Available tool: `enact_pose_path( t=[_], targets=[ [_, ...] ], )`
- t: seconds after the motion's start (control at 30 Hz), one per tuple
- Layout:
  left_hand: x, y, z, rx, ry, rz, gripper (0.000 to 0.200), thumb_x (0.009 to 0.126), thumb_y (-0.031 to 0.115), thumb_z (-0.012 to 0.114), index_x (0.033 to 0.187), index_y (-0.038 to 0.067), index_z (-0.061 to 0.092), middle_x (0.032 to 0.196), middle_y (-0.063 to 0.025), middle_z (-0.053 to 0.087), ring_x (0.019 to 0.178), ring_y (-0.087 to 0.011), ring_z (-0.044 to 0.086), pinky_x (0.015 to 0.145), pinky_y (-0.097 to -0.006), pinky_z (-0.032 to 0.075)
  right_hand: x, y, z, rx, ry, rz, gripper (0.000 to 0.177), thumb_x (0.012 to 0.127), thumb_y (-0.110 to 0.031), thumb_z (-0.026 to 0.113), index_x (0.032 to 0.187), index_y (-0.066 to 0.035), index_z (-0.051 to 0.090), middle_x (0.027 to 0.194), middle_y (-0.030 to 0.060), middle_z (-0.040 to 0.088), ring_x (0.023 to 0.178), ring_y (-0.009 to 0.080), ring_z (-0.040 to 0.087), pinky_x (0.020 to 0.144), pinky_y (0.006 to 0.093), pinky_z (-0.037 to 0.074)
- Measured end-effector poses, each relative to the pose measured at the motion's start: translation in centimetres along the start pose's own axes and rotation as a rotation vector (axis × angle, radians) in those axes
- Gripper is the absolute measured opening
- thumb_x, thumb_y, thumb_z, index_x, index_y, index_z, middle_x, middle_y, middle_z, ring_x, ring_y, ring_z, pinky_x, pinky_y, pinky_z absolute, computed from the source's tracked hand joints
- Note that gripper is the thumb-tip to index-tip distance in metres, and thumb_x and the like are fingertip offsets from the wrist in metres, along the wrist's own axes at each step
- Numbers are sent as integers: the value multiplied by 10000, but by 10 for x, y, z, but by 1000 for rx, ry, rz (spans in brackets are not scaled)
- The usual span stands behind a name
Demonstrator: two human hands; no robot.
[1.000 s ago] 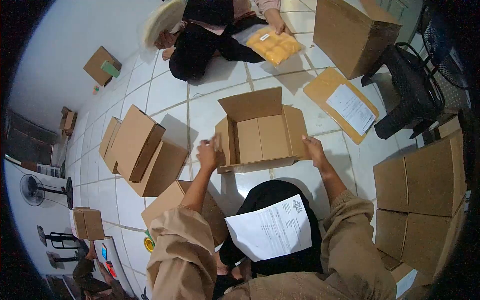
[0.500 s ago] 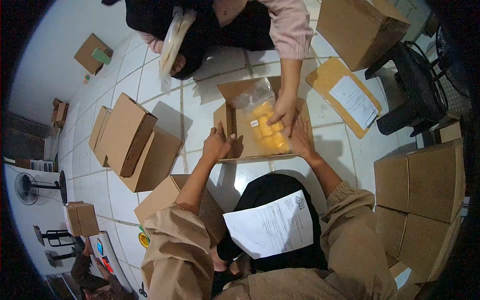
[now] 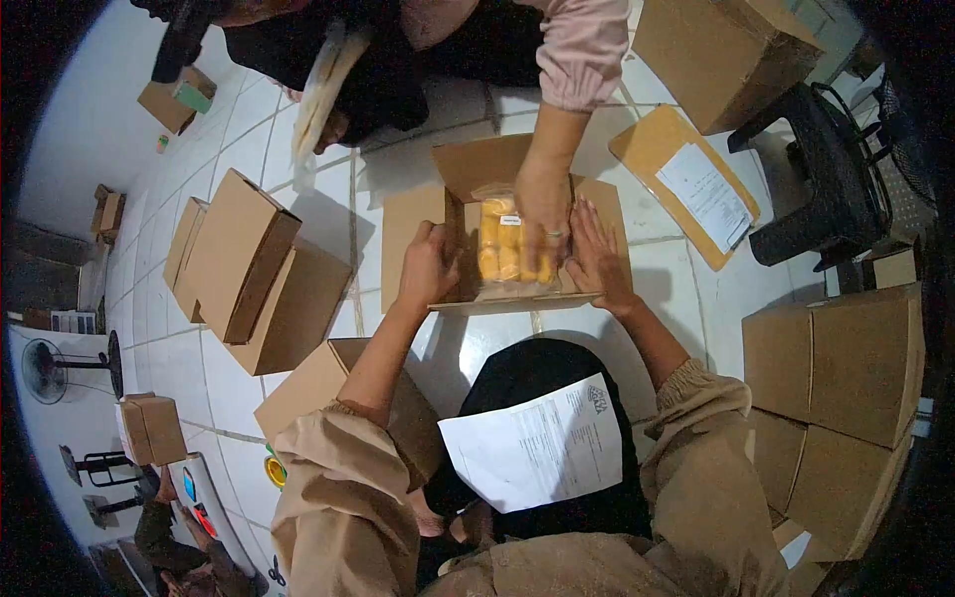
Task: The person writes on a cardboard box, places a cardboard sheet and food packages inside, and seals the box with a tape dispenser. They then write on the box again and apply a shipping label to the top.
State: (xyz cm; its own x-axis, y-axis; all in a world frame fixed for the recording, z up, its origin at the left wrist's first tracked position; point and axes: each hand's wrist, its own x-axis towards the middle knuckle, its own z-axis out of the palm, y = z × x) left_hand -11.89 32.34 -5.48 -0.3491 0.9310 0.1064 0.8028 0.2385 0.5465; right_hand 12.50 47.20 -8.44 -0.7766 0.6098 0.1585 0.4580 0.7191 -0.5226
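An open cardboard box [image 3: 408, 224] sits on the floor before me, its flaps folded outward. My left hand [image 3: 428, 267] is closed over the box's left wall, fingers bent at its edge. On the right side, my right hand [image 3: 599, 261] lies along the wall and flap with its fingers stretched out. Inside the box is a clear plastic bag of yellow rolled pieces [image 3: 500, 239] bearing a small white label. A co-worker's hand [image 3: 542, 204], blurred by motion, presses down on the bag's right part and hides some of it.
A printed paper sheet [image 3: 537, 443] rests on my lap. Cardboard boxes [image 3: 239, 259] stand at the left, more boxes [image 3: 836, 398] at the right. A clipboard [image 3: 686, 184] lies near a black stool [image 3: 796, 169]. The co-worker holds a long plastic packet [image 3: 328, 90]. Yellow tape [image 3: 276, 471] lies at lower left.
The bag of yellow pieces now lies flatter and straighter in the box. The left flap has swung outward. My left hand's fingers have bent over the wall; my right hand has stayed about in place.
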Motion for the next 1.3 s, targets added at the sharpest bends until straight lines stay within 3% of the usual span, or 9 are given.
enact_pose_path(
  t=[0.23, 0.3, 0.43, 0.6, 0.7, 0.9, 1.13, 1.2, 1.3],
  targets=[
    [28, 32, 18, 23, -322, -50, 740, 709, 245, 703, 1289, -77, 376, 826, -309, 601, 803, -411, 613, 725, -434, 507, 3, -7, -7, -188, -117, 13, 734, 741, -193, 521, 1385, 18, 240, 1493, 175, 113, 1382, 340, 101, 1064, 577, 118],
    [30, 26, 25, 220, -502, 40, 551, 652, 137, 705, 1084, -112, 471, 769, -286, 606, 739, -441, 606, 690, -473, 502, 3, -7, -5, -174, -72, -4, 723, 737, -185, 528, 1375, 21, 257, 1488, 187, 118, 1378, 348, 111, 1047, 609, 122],
    [22, 19, 31, 84, -434, 10, 613, 661, 112, 688, 1149, -127, 402, 767, -310, 592, 764, -448, 599, 694, -488, 501, 3, 1, 8, -186, 52, -33, 594, 710, -202, 567, 1262, -12, 456, 1484, 129, 178, 1372, 313, 156, 1031, 640, 137],
    [18, 21, 28, 112, -383, 71, 605, 637, 73, 693, 1146, -103, 417, 772, -320, 581, 764, -452, 595, 684, -481, 509, 10, -8, -3, -295, -70, -213, 337, 680, -277, 618, 916, -40, 653, 1174, 62, 562, 1336, 266, 257, 1031, 668, 35],
    [19, 26, 20, 70, -448, 47, 579, 616, 71, 711, 1106, -92, 447, 766, -316, 582, 766, -450, 596, 689, -477, 511, 15, -18, -11, -358, -287, -166, 390, 709, -358, 614, 977, -82, 676, 1101, 51, 624, 1276, 230, 353, 1051, 645, -36],
    [19, 20, 26, 137, -436, 49, 647, 607, 97, 732, 1168, -71, 456, 753, -292, 594, 733, -431, 603, 667, -467, 510, 12, -7, 0, -209, -137, -222, 308, 696, -343, 597, 782, -64, 696, 925, 82, 651, 1107, 219, 521, 1063, 625, -14],
    [14, 24, -8, 16, -285, 94, 490, 698, 103, 700, 1106, -89, 511, 775, -249, 630, 737, -340, 651, 688, -377, 531, 4, -2, -4, -10, -31, -207, 264, 753, -206, 586, 944, -46, 674, 984, 107, 643, 1122, 253, 505, 1092, 554, 59],
    [-1, 30, -47, -516, -151, -324, 407, 800, 79, 632, 1161, -65, 514, 822, -196, 647, 755, -224, 659, 673, -321, 527, -16, 2, -13, 113, 364, -169, 365, 785, -149, 567, 1126, -18, 577, 1131, 143, 581, 1174, 307, 452, 1088, 475, 157],
    [-68, 47, -98, -789, 144, -323, 285, 855, 62, 575, 1119, -44, 552, 842, -141, 647, 767, -177, 645, 642, -290, 525, -100, 20, -23, 33, 577, 161, 697, 757, -75, 574, 1386, -73, 274, 1400, 136, 335, 1305, 305, 285, 1080, 467, 151]
  ],
)
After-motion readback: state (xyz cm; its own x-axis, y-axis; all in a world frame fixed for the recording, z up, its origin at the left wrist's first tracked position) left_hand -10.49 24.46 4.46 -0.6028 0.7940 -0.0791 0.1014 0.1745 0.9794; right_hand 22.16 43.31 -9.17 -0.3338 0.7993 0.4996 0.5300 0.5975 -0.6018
